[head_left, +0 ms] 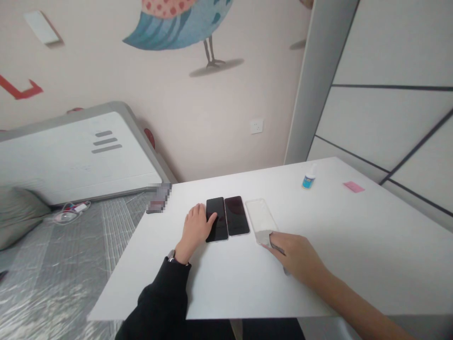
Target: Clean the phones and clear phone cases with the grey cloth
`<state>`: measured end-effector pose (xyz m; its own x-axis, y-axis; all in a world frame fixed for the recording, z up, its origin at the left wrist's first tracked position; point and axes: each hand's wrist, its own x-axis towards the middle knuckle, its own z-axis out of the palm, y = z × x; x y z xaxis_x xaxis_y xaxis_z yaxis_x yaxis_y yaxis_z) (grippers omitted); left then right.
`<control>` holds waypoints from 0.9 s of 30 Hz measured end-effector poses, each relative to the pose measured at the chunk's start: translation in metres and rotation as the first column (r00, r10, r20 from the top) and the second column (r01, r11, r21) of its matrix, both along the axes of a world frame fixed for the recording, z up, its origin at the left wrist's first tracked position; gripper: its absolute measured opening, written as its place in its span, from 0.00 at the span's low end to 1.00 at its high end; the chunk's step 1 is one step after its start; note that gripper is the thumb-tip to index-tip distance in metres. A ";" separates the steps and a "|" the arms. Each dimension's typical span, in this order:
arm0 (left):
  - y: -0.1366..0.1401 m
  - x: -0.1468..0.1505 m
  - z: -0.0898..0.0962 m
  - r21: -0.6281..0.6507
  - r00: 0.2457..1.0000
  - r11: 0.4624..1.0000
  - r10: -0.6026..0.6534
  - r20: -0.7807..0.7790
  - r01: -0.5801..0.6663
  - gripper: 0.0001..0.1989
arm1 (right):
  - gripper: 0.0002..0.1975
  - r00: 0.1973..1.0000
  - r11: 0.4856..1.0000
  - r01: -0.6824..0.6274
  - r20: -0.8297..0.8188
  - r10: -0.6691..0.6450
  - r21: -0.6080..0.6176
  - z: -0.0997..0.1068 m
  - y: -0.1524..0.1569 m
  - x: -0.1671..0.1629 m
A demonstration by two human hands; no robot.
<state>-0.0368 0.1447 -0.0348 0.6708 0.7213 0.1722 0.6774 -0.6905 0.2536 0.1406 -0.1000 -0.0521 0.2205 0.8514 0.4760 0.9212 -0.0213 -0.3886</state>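
Note:
Two dark-screened smartphones lie side by side on the white table, the left phone point(220, 226) and the right phone point(236, 215). My left hand point(196, 224) lies flat, fingers stretched on the tabletop beside the left phone, its thumb resting on that phone's edge. To the right of the phones is a clear phone case point(260, 215). My right hand point(299, 255) is closed on a grey cloth point(264, 237), which touches the near end of the case. A grey bit of it also shows below the hand; the fingertips are mostly hidden.
A small bottle with a blue label point(308, 180) stands at the back right of the white table point(339, 278). Near it lies a pink slip point(353, 187). A blurred-out flat object point(159, 198) sits at the table's left edge. A wall rises behind, with a cabinet at right.

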 end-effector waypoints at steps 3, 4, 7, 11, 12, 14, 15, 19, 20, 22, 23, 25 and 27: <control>0.007 -0.005 -0.007 0.026 0.998 0.999 -0.042 -0.039 0.043 0.31 | 0.25 0.979 0.994 0.100 -0.184 -0.090 0.050 0.006 0.000 -0.004; 0.010 -0.007 -0.008 0.027 0.997 0.998 -0.061 -0.053 0.063 0.32 | 0.26 0.961 0.984 0.156 -0.244 -0.132 0.081 0.010 0.000 -0.003; 0.022 -0.012 -0.008 -0.002 0.989 0.992 -0.127 -0.077 0.127 0.33 | 0.25 0.902 0.955 0.267 -0.384 -0.199 0.131 0.026 0.009 -0.001; 0.035 -0.017 -0.002 -0.071 0.976 0.976 -0.211 -0.044 0.208 0.26 | 0.24 0.825 0.955 0.276 -0.537 -0.176 0.111 0.047 0.040 0.003; 0.034 -0.019 0.001 -0.083 0.975 0.972 -0.221 -0.033 0.218 0.26 | 0.23 0.797 0.957 0.268 -0.583 -0.156 0.110 0.051 0.051 0.003; 0.027 -0.023 0.005 -0.084 0.977 0.975 -0.211 -0.034 0.207 0.30 | 0.22 0.739 0.961 0.248 -0.666 -0.105 0.125 0.057 0.074 0.002; 0.022 -0.025 0.008 -0.072 0.980 0.979 -0.194 -0.050 0.190 0.35 | 0.22 0.712 0.961 0.242 -0.697 -0.081 0.137 0.058 0.085 0.001; 0.006 -0.032 0.015 0.017 0.987 0.992 -0.121 -0.101 0.123 0.34 | 0.22 0.661 0.934 0.294 -0.749 -0.044 0.204 0.054 0.117 -0.009; 0.004 -0.032 0.017 0.027 0.987 0.992 -0.117 -0.110 0.121 0.31 | 0.21 0.654 0.917 0.333 -0.755 -0.057 0.219 0.051 0.121 -0.012; 0.006 -0.031 0.020 0.028 0.986 0.992 -0.115 -0.119 0.120 0.25 | 0.19 0.627 0.875 0.426 -0.772 -0.102 0.230 0.044 0.123 -0.018; 0.007 -0.031 0.021 0.023 0.986 0.992 -0.117 -0.117 0.120 0.23 | 0.18 0.614 0.857 0.463 -0.780 -0.124 0.228 0.040 0.122 -0.021; 0.011 -0.029 0.023 0.005 0.987 0.992 -0.122 -0.105 0.124 0.22 | 0.18 0.606 0.837 0.497 -0.782 -0.146 0.229 0.035 0.117 -0.024; 0.013 -0.028 0.024 -0.032 0.990 0.993 -0.116 -0.074 0.114 0.23 | 0.17 0.629 0.834 0.492 -0.764 -0.143 0.248 0.033 0.113 -0.024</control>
